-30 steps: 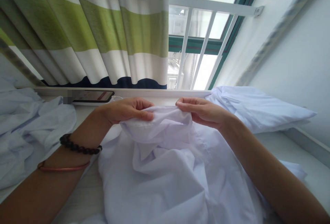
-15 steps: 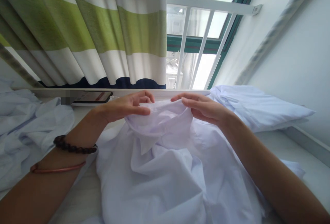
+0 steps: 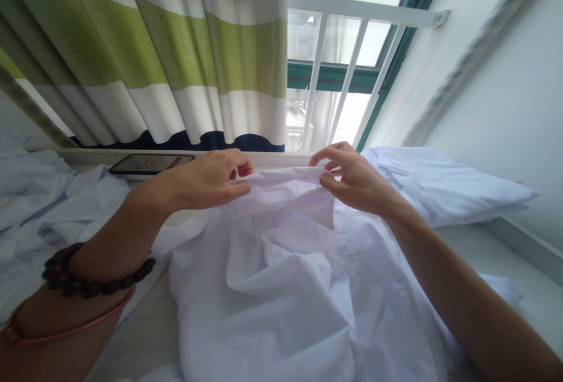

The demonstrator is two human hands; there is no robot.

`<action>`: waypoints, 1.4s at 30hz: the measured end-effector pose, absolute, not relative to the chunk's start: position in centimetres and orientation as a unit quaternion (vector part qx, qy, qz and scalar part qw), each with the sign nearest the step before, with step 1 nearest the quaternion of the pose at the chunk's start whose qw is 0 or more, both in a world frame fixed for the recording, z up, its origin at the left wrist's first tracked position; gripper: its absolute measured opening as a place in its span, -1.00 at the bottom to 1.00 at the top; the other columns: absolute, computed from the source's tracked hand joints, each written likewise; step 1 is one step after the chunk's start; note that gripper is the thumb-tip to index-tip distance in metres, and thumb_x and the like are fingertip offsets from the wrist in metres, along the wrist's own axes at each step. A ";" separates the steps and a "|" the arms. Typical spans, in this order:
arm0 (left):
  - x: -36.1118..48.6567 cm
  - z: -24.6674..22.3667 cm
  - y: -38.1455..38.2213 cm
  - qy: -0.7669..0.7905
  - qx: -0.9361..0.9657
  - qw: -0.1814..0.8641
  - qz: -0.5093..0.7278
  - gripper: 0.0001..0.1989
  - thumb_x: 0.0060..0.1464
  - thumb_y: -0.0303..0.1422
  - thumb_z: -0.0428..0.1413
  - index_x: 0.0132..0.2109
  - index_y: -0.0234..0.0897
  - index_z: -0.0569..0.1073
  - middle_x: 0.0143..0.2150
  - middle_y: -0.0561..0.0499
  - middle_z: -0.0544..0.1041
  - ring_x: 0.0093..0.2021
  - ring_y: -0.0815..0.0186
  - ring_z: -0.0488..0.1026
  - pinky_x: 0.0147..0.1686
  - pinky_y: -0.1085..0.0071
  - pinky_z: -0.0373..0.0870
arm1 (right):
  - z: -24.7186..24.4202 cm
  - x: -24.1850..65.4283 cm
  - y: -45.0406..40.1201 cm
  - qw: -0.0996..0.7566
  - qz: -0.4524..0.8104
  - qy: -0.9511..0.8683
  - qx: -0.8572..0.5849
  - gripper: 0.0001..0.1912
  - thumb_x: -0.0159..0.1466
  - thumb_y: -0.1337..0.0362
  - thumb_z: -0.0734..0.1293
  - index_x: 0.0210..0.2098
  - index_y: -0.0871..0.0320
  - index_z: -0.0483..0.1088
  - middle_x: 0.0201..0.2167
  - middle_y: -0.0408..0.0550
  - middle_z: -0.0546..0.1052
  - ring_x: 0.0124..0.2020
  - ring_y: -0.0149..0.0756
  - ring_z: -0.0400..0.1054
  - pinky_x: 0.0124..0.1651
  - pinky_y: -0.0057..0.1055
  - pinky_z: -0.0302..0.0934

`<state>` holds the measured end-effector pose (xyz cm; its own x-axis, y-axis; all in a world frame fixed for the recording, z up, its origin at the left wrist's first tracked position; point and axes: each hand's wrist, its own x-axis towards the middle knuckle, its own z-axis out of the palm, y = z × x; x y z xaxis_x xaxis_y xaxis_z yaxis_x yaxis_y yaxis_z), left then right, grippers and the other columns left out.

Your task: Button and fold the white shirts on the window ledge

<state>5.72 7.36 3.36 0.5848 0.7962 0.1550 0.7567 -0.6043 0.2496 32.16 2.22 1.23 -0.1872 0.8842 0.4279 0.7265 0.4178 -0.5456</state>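
Pinching the white cloth [image 3: 268, 306] by its top edge, I have it mid-frame, left hand [image 3: 206, 179] and right hand [image 3: 352, 179] each closed on it between thumb and fingers, the edge stretched between them. I'd pull evenly outward and hold that edge level, so the loose folds below don't drag it askew. Some fingertips are hidden, the cloth's near end is cut off at the bottom of the frame, and I can't read the screen of the phone [image 3: 152, 164] left of centre.
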 end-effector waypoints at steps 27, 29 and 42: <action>6.9 2.0 7.9 0.376 0.911 -0.015 0.167 -0.73 0.25 -0.28 -0.09 -0.13 -0.25 0.47 -0.39 0.04 0.52 -0.43 0.30 0.44 -0.38 0.45 0.24 | 2.0 32.0 2.0 0.346 0.154 -0.760 -0.528 -0.84 0.19 0.26 0.34 -0.37 0.14 0.58 -0.51 -0.14 0.57 -0.46 -0.34 0.44 -0.40 -0.47 0.27; 6.8 1.9 8.1 0.389 0.903 -0.001 0.182 -0.71 0.26 -0.26 -0.11 0.00 -0.26 0.39 -0.39 0.05 0.52 -0.44 0.31 0.43 -0.38 0.46 0.25 | 1.8 31.9 2.2 0.362 0.128 -0.753 -0.535 -0.83 0.21 0.24 0.32 -0.30 0.12 0.56 -0.51 -0.14 0.55 -0.47 -0.35 0.41 -0.40 -0.46 0.25; 4.8 3.2 8.4 0.304 0.937 0.164 0.053 -0.72 -0.02 -0.07 0.19 -0.30 -0.17 0.58 0.09 0.06 0.46 0.00 0.21 0.42 0.06 0.35 0.30 | 0.9 34.0 4.6 0.307 0.168 -0.781 -0.517 -0.67 0.26 0.39 0.09 -0.27 0.14 0.49 -0.57 -0.19 0.44 -0.67 -0.49 0.26 -0.47 -0.47 0.20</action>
<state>4.83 8.41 3.24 0.8093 0.5874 -0.0010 0.5527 -0.7609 0.3400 33.98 4.62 0.85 -0.2776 0.9107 0.3058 0.7040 0.4095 -0.5803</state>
